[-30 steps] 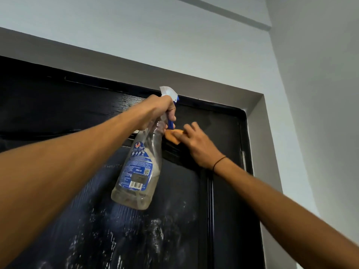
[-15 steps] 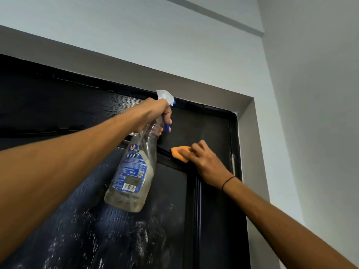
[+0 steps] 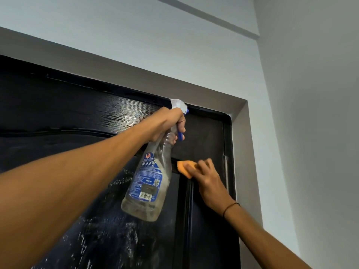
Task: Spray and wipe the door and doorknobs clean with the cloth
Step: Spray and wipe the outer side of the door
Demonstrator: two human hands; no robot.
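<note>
The door (image 3: 77, 117), dark and wood-grained, fills the view behind both hands, its long axis vertical; foam streaks lie on its panel below the left hand. The spray bottle (image 3: 149, 183) hangs neck-up from the left hand (image 3: 171, 121), tilted, nozzle toward the upper corner of the door, nearly empty. The left hand grips the bottle neck, fingers curled round it with one on the blue trigger. The right hand (image 3: 209, 179), lower and to the right, presses the orange cloth (image 3: 186, 167) against the door beside a vertical moulding; its fingers look fairly flat but are blurred. The right hand is nearer the unwiped upper corner, which lies above it. No doorknob is in view.
</note>
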